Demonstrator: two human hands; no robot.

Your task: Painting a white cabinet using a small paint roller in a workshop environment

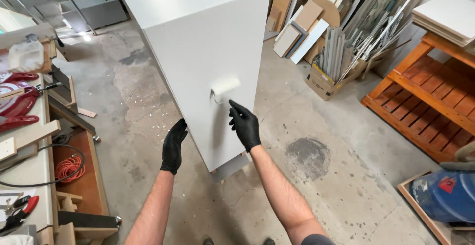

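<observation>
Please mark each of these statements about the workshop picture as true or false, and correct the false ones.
1. The right hand holds a small paint roller against the white cabinet. True.
2. The left hand holds a brush. False: it is empty, open, beside the cabinet's edge.
3. Both hands wear black gloves. True.
4. The cabinet lies flat on a table. False: it stands upright on the concrete floor.
5. An orange wooden rack stands on the right. True.
6. The cardboard box of metal strips is on the left bench. False: it sits on the floor, to the right behind the cabinet.
</observation>
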